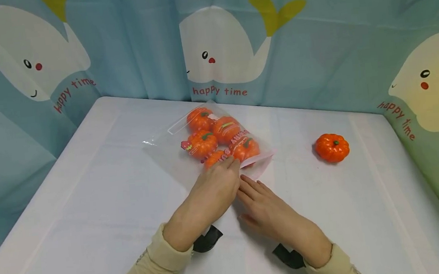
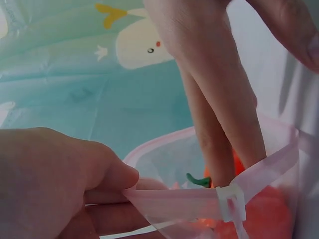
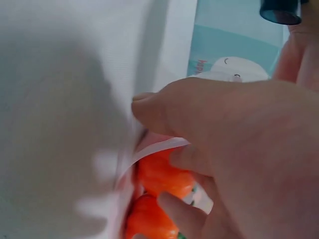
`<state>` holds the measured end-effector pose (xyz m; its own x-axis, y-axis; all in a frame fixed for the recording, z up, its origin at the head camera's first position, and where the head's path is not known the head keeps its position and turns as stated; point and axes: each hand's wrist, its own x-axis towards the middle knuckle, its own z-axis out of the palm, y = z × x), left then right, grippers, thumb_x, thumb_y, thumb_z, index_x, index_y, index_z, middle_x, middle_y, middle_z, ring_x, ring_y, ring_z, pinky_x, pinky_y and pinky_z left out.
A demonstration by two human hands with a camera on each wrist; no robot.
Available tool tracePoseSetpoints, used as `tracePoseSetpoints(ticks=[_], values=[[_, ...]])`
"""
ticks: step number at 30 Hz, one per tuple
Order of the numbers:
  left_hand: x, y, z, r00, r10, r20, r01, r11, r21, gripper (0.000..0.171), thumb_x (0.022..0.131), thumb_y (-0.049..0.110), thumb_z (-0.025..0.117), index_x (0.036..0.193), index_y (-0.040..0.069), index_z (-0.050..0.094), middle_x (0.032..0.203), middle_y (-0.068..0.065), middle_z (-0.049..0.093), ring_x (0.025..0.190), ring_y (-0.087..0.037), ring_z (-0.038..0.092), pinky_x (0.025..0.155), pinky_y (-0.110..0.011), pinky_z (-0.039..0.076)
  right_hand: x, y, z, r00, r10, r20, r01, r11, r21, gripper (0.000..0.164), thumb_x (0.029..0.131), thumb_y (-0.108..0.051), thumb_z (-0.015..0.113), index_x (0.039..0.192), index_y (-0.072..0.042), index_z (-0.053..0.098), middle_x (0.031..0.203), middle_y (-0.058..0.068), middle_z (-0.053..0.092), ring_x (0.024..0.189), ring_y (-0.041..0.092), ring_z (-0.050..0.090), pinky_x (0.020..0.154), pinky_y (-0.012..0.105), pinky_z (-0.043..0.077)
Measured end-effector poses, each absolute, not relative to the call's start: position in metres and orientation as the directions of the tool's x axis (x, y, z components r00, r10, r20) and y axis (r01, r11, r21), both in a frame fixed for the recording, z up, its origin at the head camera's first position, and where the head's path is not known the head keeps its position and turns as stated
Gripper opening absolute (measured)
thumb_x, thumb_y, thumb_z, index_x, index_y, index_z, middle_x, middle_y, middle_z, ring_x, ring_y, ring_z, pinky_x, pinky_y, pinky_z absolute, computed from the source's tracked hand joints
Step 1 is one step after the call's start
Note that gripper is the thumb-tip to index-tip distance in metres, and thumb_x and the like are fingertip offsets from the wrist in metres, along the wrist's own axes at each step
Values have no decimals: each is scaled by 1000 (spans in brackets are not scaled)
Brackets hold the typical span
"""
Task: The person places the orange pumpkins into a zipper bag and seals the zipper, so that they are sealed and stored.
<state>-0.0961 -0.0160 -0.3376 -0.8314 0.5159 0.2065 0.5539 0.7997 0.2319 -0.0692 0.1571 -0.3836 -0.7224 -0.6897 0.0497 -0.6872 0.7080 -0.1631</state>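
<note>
A clear zip bag with a pink rim lies on the white table and holds several small orange pumpkins. My left hand grips the bag's mouth; in the left wrist view its thumb and finger pinch the pink rim beside the white slider. My right hand lies flat just right of it, straight fingers pressing on the bag's lower lip. In the right wrist view a hand covers the rim, with pumpkins beneath. One loose pumpkin sits to the right.
A blue curtain printed with white whales walls in the table at the back and on both sides. Black wrist straps show under both sleeves.
</note>
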Motion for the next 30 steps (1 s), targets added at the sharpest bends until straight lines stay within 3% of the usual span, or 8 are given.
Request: tracePoseSetpoints(ticks=[5,13,17,20,26,30], values=[[-95,-15,-335,-844,509,168,536,795,282,41,93,7,65,131,-5,59,131,-15,65,119,-27,65,92,-41,57,-72,157,-388,-722,-687,85,-690,705,-162,66,84,-16,77,142,-1,48,150,15,45,142,36,40,111,54,40],[-93,-12,-336,-842,498,208,540,773,332,27,93,2,62,118,-5,64,120,-11,68,103,-26,70,77,-41,61,-75,158,-392,-728,-675,120,-685,707,-178,62,83,-14,77,138,-2,49,147,16,47,140,36,43,109,54,42],[-93,-13,-336,-831,514,210,556,769,316,22,92,1,62,113,-4,66,122,-9,68,105,-26,69,78,-40,61,-76,158,-392,-739,-664,112,-672,718,-182,66,83,-14,77,141,-1,46,149,18,45,141,35,42,109,55,42],[-94,-14,-337,-845,504,181,535,790,299,29,93,5,64,121,-3,66,129,-11,66,114,-26,67,82,-41,60,-76,160,-391,-748,-657,99,-663,726,-183,70,84,-14,77,144,1,43,152,20,43,142,36,41,111,55,40],[-98,-17,-340,-850,481,213,525,801,287,23,93,7,64,114,-1,68,111,-9,71,102,-25,70,77,-40,61,-79,167,-389,-761,-640,110,-649,743,-163,71,82,-13,79,143,2,46,153,21,42,141,40,40,113,54,38],[-98,-17,-340,-856,471,213,517,790,329,27,95,6,58,119,-2,66,119,-12,71,106,-27,70,79,-43,60,-82,173,-391,-773,-622,123,-634,763,-128,68,81,-11,79,139,8,49,149,24,45,140,43,41,113,53,38]])
